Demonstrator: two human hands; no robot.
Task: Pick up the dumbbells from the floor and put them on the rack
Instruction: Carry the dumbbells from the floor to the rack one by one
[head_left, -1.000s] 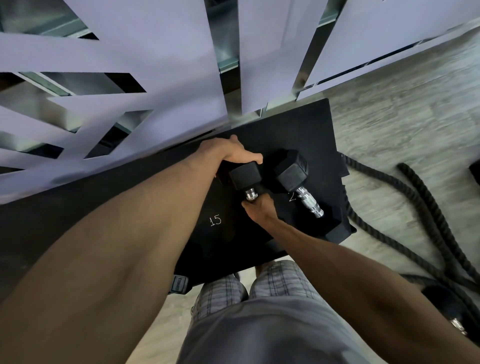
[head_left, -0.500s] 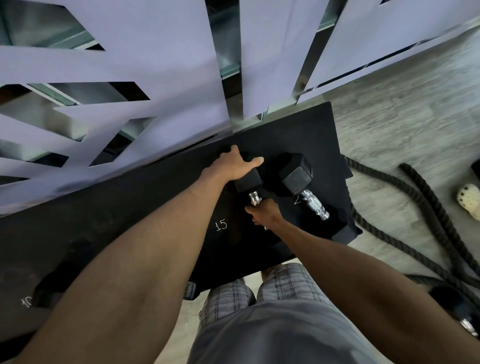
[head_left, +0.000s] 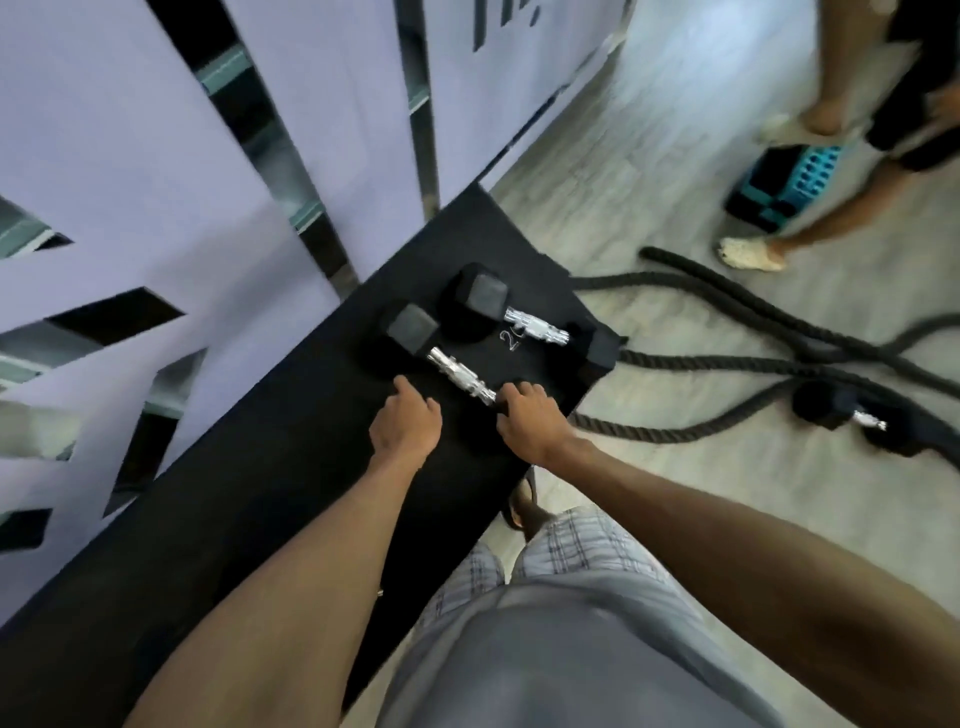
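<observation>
Two black hex dumbbells with chrome handles lie side by side on the black rack shelf (head_left: 270, 467), by a chalked number. The near dumbbell (head_left: 415, 332) points its handle toward me. My right hand (head_left: 530, 421) curls over its near end, hiding that head. My left hand (head_left: 408, 423) hovers just left of the handle, fingers loose and holding nothing. The far dumbbell (head_left: 483, 296) lies untouched behind it. A third dumbbell (head_left: 831, 410) lies on the floor to the right, among ropes.
Thick black battle ropes (head_left: 727, 322) snake across the grey floor right of the rack. Another person's legs and a white shoe (head_left: 748, 254) stand at the upper right beside a teal and black step box (head_left: 779, 182). Lilac slatted panels (head_left: 156, 182) back the rack.
My left hand has come off the near dumbbell's far head and drawn back. My right hand slid from the handle to the near end. The view swung right, showing the floor dumbbell.
</observation>
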